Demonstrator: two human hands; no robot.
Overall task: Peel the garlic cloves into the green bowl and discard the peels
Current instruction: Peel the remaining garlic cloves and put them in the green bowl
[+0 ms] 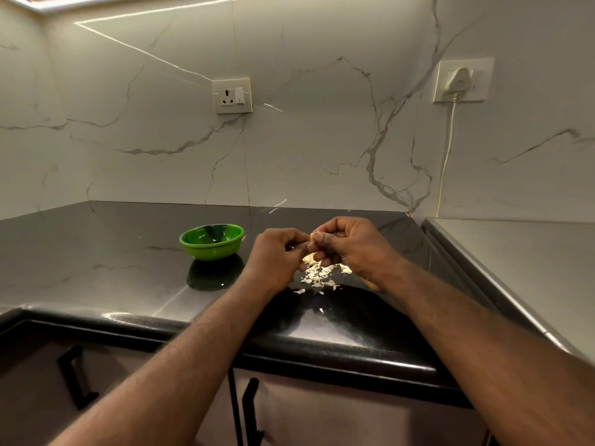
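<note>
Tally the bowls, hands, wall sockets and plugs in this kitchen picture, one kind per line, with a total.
Green bowl: 1
Hands: 2, left hand and right hand, both pinching the garlic clove
Wall sockets: 2
Plug: 1
Total: 6

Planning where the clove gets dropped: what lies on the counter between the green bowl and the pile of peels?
In the head view, only bare dark counter shows there; the left hand, pinching the garlic clove, hides part of the stretch.

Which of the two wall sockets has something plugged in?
The right socket: a white plug sits in it, with a cord hanging down. The left socket, above the green bowl, has nothing in it.
</note>
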